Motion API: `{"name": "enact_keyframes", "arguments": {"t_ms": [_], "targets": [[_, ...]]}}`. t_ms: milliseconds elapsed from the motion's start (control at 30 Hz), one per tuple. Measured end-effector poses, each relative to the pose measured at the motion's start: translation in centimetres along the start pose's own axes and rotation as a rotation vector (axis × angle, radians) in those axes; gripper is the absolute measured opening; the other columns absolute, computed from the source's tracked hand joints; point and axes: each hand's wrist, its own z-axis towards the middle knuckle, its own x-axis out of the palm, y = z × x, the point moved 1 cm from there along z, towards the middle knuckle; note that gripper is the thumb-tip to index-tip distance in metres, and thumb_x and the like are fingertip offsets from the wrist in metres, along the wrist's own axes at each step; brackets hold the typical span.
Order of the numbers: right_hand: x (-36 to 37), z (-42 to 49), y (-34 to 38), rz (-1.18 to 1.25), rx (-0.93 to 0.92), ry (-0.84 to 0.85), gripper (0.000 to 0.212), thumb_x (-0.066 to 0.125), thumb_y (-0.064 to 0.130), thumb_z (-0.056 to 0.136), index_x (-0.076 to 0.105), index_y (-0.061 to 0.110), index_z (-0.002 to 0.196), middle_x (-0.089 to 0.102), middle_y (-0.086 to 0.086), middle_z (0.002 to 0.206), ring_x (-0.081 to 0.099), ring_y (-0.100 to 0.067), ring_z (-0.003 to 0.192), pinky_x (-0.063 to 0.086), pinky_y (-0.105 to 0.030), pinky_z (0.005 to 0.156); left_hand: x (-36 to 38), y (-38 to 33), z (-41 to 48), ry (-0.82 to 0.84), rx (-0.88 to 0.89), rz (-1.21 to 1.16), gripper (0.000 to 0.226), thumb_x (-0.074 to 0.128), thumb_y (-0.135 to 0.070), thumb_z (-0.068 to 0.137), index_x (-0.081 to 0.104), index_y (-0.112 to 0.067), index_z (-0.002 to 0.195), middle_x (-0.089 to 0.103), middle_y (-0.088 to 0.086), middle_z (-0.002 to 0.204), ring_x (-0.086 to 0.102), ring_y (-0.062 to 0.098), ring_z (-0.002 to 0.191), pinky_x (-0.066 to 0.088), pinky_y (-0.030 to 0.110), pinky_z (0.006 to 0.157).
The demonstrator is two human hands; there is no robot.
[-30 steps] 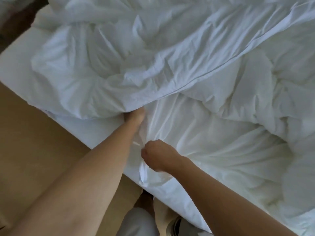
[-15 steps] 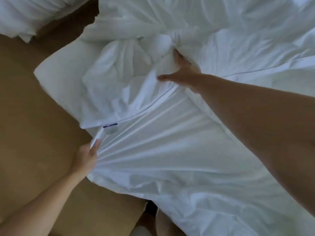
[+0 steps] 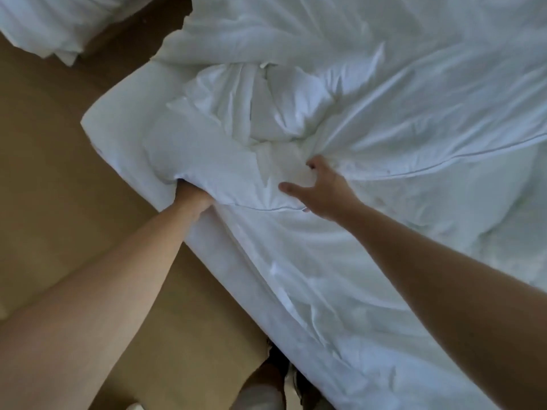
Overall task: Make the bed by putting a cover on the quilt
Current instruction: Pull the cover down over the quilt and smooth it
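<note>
Quilt (image 3: 414, 108), white and puffy, lies crumpled across the bed (image 3: 100, 128). Its grey-piped edge gives the long axis, running from just beside the right hand (image 3: 324, 193) out to the far right. The quilt's padded corner (image 3: 189, 152) points toward the left hand (image 3: 192, 199) and covers it. That hand is buried past the wrist beneath the corner, so the set of its fingers cannot be told. The right thumb (image 3: 288, 189) is spread wide on the fabric and the index finger (image 3: 310, 166) is bent. The remaining fingers pass under a fold of quilt just beyond the piping, and whether they grip it cannot be told. The thinner, wrinkled cover (image 3: 325, 279) spreads below both wrists, touching the underside of the quilt. The tan floor (image 3: 59, 202) lies outside the left arm, with more white bedding (image 3: 44, 25) well beyond it.
</note>
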Motion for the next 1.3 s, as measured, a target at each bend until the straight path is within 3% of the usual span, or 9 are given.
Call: {"name": "enact_keyframes", "arguments": {"t_ms": [100, 200, 333, 467, 700, 867, 1067, 1200, 1300], "targets": [[2.7, -0.7, 1.4, 0.224, 0.102, 0.251, 0.08, 0.085, 0.056, 0.07, 0.041, 0.024, 0.129, 0.062, -0.006, 0.113, 0.072, -0.022, 0.079, 0.063, -0.039, 0.073, -0.7, 0.1, 1.1, 0.043, -0.196, 0.007, 0.06, 0.057, -0.009, 0.1, 0.028, 0.001, 0.151, 0.04, 0.023, 0.152, 0.042, 0.036, 0.137, 0.037, 0.033, 0.103], [6.2, -0.6, 4.6, 0.266, 0.043, 0.477, 0.085, 0.083, 0.052, 0.076, 0.032, 0.035, 0.141, 0.063, -0.002, 0.114, 0.066, -0.02, 0.096, 0.056, -0.034, 0.079, -1.0, 0.3, 0.4, 0.056, -0.19, 0.011, 0.066, 0.062, -0.005, 0.096, 0.027, 0.004, 0.15, 0.039, 0.025, 0.151, 0.04, 0.036, 0.14, 0.031, 0.037, 0.11], [6.7, 4.5, 9.1, 0.197, -0.118, 0.123, 0.115, 0.084, 0.052, 0.074, 0.009, 0.034, 0.159, 0.023, 0.008, 0.164, 0.025, -0.016, 0.147, 0.025, -0.034, 0.119, -0.9, 2.4, -0.8, 0.112, 0.046, -0.023, 0.036, 0.055, -0.04, 0.1, 0.067, -0.009, 0.113, 0.067, 0.011, 0.112, 0.059, 0.028, 0.114, 0.044, 0.036, 0.098], [2.7, 11.9, 11.1, 0.146, -0.141, -0.143, 0.127, 0.085, 0.055, 0.068, 0.003, 0.03, 0.161, 0.014, 0.007, 0.167, 0.014, -0.011, 0.153, 0.017, -0.037, 0.125, -2.8, 5.7, 0.6, 0.087, 0.007, -0.076, 0.066, 0.046, -0.048, 0.101, 0.031, -0.014, 0.047, 0.032, -0.002, 0.042, 0.036, 0.019, 0.041, 0.026, 0.03, 0.047], [-3.2, 17.8, 13.1, 0.305, 0.025, -0.621, 0.122, 0.075, 0.072, 0.059, 0.014, 0.037, 0.159, 0.031, 0.014, 0.161, 0.028, -0.009, 0.148, 0.025, -0.036, 0.122, -7.8, 3.7, 5.7, 0.15, 0.036, 0.013, 0.028, 0.07, -0.035, 0.087, 0.052, -0.015, 0.082, 0.055, -0.003, 0.073, 0.057, 0.016, 0.064, 0.038, 0.027, 0.052], [-4.2, 19.3, 14.5, 0.437, 0.096, -0.769, 0.108, 0.074, 0.069, 0.068, 0.021, 0.042, 0.157, 0.035, 0.014, 0.158, 0.031, -0.009, 0.145, 0.024, -0.032, 0.122, -11.0, -5.1, 11.6, 0.163, 0.2, 0.033, 0.092, 0.084, -0.043, 0.07, 0.035, -0.017, 0.143, 0.055, 0.001, 0.124, 0.058, 0.023, 0.11, 0.05, 0.033, 0.09], [-7.7, 21.2, 14.6, 0.601, 0.038, -0.924, 0.1, 0.081, 0.049, 0.075, 0.03, 0.014, 0.154, 0.049, 0.002, 0.149, 0.05, -0.01, 0.132, 0.04, -0.024, 0.111, -4.4, -16.0, 16.1, 0.106, 0.358, 0.018, 0.046, 0.065, -0.039, 0.084, 0.057, -0.011, 0.12, 0.066, 0.011, 0.117, 0.063, 0.033, 0.112, 0.053, 0.041, 0.093], [-9.8, 22.3, 13.5, 0.771, 0.183, -0.788, 0.127, 0.091, 0.062, 0.043, 0.021, 0.055, 0.148, 0.052, 0.014, 0.143, 0.057, -0.019, 0.124, 0.049, -0.044, 0.105, -4.4, -16.3, 17.9, 0.028, 0.366, 0.001, 0.028, 0.055, -0.024, 0.097, 0.064, -0.005, 0.115, 0.067, 0.018, 0.122, 0.06, 0.036, 0.117, 0.05, 0.039, 0.091], [-8.6, 21.3, 12.9, 0.709, 0.205, -0.715, 0.115, 0.09, 0.052, 0.056, 0.024, 0.055, 0.151, 0.048, 0.013, 0.146, 0.057, -0.019, 0.123, 0.05, -0.043, 0.105, -8.2, -11.2, 18.3, -0.017, 0.386, 0.13, 0.031, 0.05, -0.028, 0.101, 0.065, -0.001, 0.093, 0.068, 0.024, 0.103, 0.062, 0.042, 0.1, 0.047, 0.043, 0.08]]}}
